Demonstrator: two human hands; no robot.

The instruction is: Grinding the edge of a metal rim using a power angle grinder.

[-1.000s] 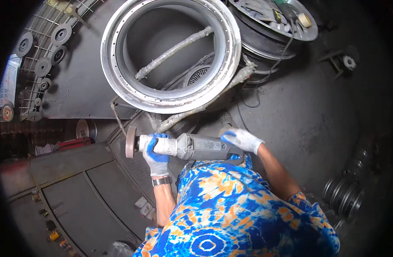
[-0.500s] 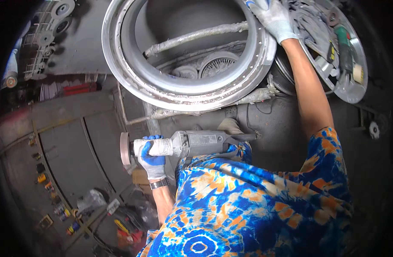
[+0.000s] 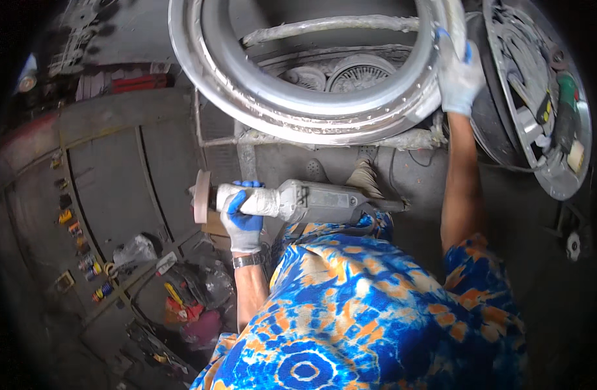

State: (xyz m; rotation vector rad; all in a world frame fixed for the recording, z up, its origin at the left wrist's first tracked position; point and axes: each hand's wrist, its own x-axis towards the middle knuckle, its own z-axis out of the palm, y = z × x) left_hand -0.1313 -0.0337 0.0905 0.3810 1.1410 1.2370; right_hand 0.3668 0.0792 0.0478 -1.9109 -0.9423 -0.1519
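Head view: hands well apart. Left hand (image 3: 243, 218) wraps the white-taped neck of a grey straight grinder (image 3: 324, 200); right hand (image 3: 464, 75) lies on the right edge of a metal wheel rim (image 3: 311, 117), can't tell if its fingers close on it. Grinder sits just in front of the tie-dye shirt (image 3: 376, 305), apart from the rim. Rim lies over a wrapped tube frame (image 3: 402, 141).

Step looks like steadying or turning the rim; judged best done with a firm hold on its outer edge, grinder's abrasive wheel (image 3: 202, 196) clear of shirt and wrist, second hand back on the body before any contact.

Grinder's long axis runs left-right across the person's front, wheel end left, rear end right and slightly nearer the picture's bottom. Rim's opening faces up toward the camera.
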